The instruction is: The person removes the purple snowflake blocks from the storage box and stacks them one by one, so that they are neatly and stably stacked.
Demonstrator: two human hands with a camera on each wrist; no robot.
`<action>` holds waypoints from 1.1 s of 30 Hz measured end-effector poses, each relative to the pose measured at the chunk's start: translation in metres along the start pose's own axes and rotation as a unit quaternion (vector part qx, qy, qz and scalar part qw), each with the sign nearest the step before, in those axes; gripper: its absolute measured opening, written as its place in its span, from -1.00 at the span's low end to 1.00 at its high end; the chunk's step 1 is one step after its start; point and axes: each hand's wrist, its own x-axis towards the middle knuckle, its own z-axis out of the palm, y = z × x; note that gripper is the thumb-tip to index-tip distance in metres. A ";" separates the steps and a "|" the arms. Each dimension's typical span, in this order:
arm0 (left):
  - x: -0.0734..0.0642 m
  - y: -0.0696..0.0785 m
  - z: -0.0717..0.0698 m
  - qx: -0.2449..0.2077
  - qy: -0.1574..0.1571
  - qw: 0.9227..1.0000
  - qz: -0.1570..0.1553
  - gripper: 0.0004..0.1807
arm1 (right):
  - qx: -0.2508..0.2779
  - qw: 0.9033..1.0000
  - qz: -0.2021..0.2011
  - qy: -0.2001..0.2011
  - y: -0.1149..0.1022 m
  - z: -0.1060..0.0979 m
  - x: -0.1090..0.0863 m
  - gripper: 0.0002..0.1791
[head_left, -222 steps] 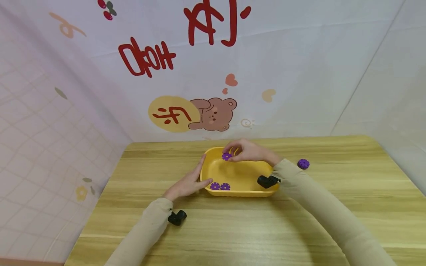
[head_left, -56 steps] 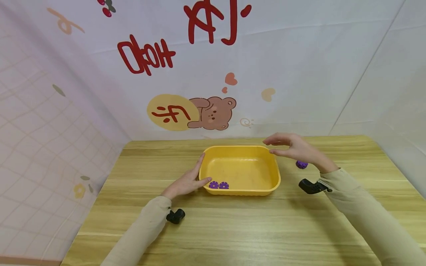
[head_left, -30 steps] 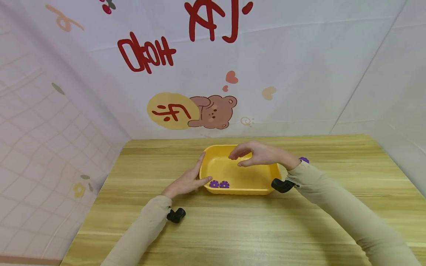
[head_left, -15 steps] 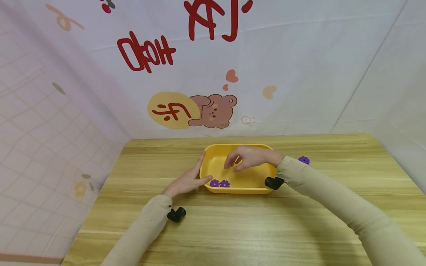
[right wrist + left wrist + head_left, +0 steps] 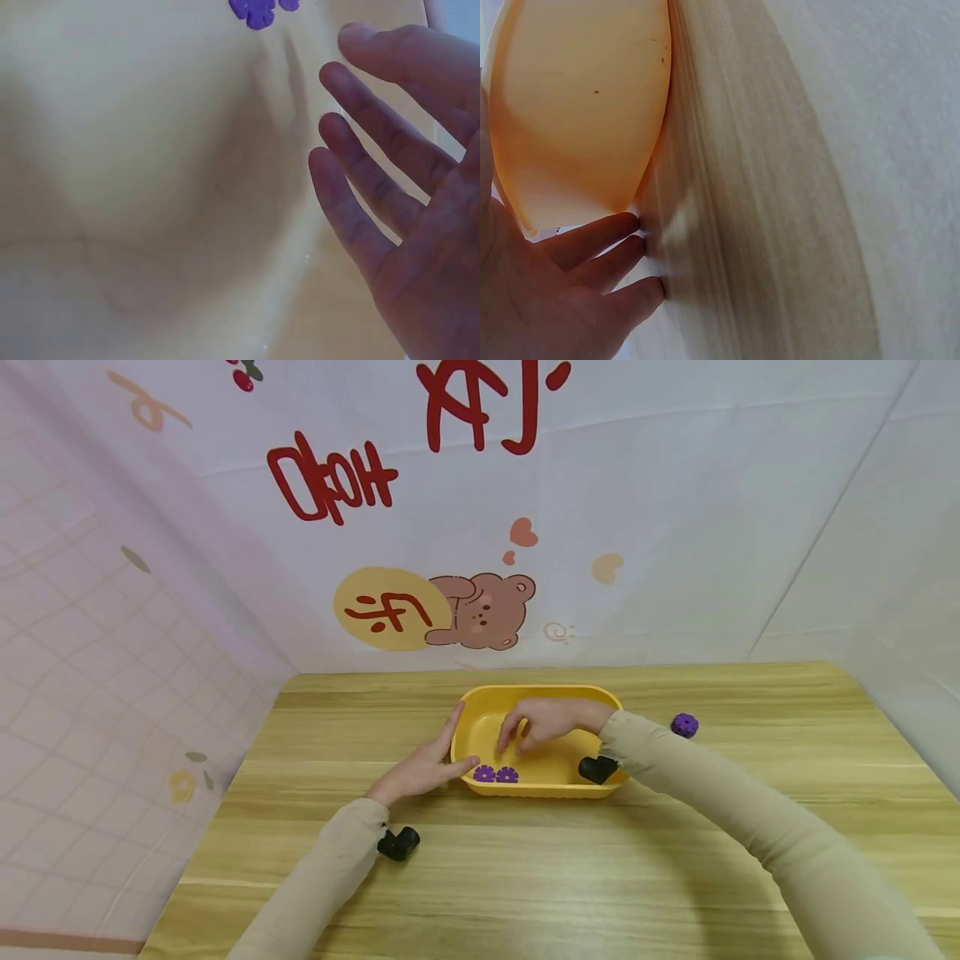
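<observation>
A yellow plastic basin [image 5: 570, 791] stands at the middle of the table. Against its left end rests my left hand [image 5: 422, 772], thumb over the front left rim and fingers stretched along the outside wall; in the left wrist view several of its fingertips touch the table. Two purple snowflake building discs, a left one [image 5: 484, 773] and a right one [image 5: 507, 775], lie side by side at the basin's front left. My right hand [image 5: 549, 718] hovers inside the basin behind them, fingers pointing down, bent loosely and apart. The right wrist view shows nothing between those fingers.
Right of the basin, a small stack of purple discs [image 5: 685, 725] sits on the wooden table [image 5: 525, 877]. A printed cloth backdrop [image 5: 660, 510] rises behind the table's far edge. The right forearm crosses the basin's right rim.
Earlier my right hand pinched a purple disc over the basin; later it was empty beyond the right rim. Since then it has moved left and down into the basin. My left hand stays put.
</observation>
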 end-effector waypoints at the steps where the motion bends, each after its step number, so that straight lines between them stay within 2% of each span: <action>1: 0.000 0.000 0.000 0.001 -0.001 1.000 0.000 0.04 | 0.006 1.000 -0.002 -0.002 0.001 0.001 0.001 -0.73; 8: 0.000 0.001 0.001 0.008 -0.004 1.000 0.007 0.04 | 0.030 0.998 -0.039 -0.025 0.017 0.012 0.009 -0.77; 12: 0.001 0.001 0.001 0.007 -0.005 1.000 0.010 0.04 | 0.022 0.999 -0.028 -0.029 0.022 0.018 0.011 -0.75; 17: 0.002 0.000 0.001 0.005 -0.003 1.000 0.012 0.04 | -0.013 0.999 -0.024 -0.032 0.023 0.022 0.012 -0.77; 22: 0.002 0.000 0.000 0.007 -0.003 1.000 0.016 0.04 | -0.033 0.999 -0.022 -0.015 0.023 0.024 0.011 -0.78; 26: 0.003 -0.001 0.001 0.010 -0.003 1.000 0.018 0.04 | -0.025 1.000 -0.011 0.008 0.024 0.024 0.010 -0.76; 33: 0.001 0.000 0.000 0.004 -0.003 1.000 0.015 0.04 | -0.012 0.999 -0.019 0.030 0.026 0.025 0.011 -0.68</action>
